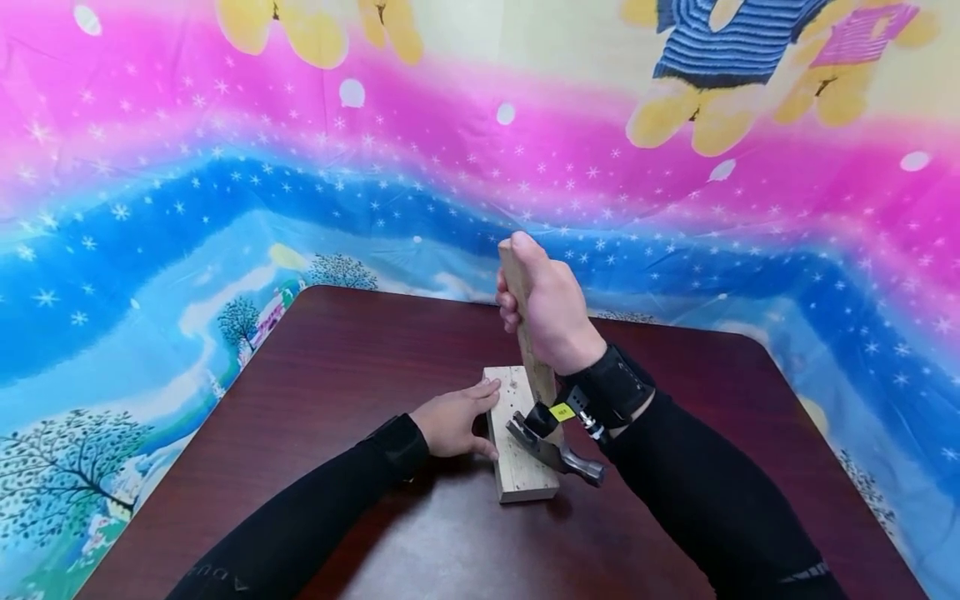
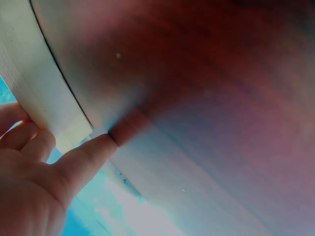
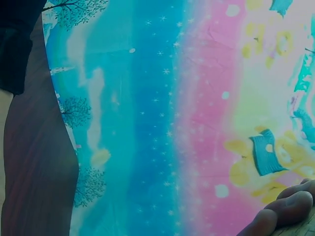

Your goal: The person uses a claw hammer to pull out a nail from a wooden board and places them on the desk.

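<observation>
So the right hand is raised, fingers wrapped round the hammer, handle leaning up and away, head over the wood block with its striking face toward near right. Left hand has thumb and fingers spread along the block's left side (it runs near-to-far on the table). Sleeve lettering starts "ADU"; yellow tag is too tiny to read.

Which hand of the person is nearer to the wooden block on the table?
Left. The left hand touches the wooden block at its left side; the right hand is apart from it, gripping the hammer near the handle's end.
</observation>
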Demonstrator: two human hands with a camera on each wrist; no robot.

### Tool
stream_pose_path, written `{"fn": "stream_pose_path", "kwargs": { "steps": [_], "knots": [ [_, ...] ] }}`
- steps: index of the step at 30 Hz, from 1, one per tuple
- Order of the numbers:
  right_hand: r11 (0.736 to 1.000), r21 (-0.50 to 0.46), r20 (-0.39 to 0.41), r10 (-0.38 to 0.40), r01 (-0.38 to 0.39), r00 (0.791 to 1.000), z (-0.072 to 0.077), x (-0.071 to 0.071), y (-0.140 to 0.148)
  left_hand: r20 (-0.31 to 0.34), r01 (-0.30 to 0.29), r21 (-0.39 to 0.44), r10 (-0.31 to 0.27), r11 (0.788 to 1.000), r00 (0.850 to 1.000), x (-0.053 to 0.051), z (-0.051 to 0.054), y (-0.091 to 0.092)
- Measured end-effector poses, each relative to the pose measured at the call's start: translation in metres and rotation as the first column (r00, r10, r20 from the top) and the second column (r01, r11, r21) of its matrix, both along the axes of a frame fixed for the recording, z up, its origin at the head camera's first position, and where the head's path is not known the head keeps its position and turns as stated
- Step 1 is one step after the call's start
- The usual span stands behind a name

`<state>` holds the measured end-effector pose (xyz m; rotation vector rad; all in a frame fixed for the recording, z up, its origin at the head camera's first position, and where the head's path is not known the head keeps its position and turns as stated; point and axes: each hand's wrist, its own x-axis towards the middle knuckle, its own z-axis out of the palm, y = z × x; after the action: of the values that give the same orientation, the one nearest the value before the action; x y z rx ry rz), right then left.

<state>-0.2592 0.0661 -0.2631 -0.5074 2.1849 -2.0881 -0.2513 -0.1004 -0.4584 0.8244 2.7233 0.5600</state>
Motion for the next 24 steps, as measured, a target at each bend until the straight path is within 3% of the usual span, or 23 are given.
{"fn": "stream_pose_path", "kwargs": {
  "steps": [8,12,19,24],
  "knots": [
    [0.993,-0.12,-0.105,0.0,-0.013,0.994,-0.001,0.021,0.03,-0.002,-0.007,0.004,0.007,1.0,1.0,0.002,-0.001,0.0],
    [0.976,-0.212,-0.125,0.026,-0.053,0.992,-0.006,0.026,0.047,-0.014,-0.009,0.005,0.009,1.0,1.0,0.002,-0.002,0.001],
    [0.954,-0.276,-0.161,0.07,-0.113,0.985,-0.011,0.029,0.068,-0.028,-0.005,0.013,0.005,1.0,1.0,0.003,-0.004,0.0],
    [0.927,-0.314,-0.222,0.138,-0.204,0.965,-0.014,0.036,0.089,-0.04,-0.003,0.023,0.004,1.0,0.999,0.003,-0.002,-0.001]
  ]
}}
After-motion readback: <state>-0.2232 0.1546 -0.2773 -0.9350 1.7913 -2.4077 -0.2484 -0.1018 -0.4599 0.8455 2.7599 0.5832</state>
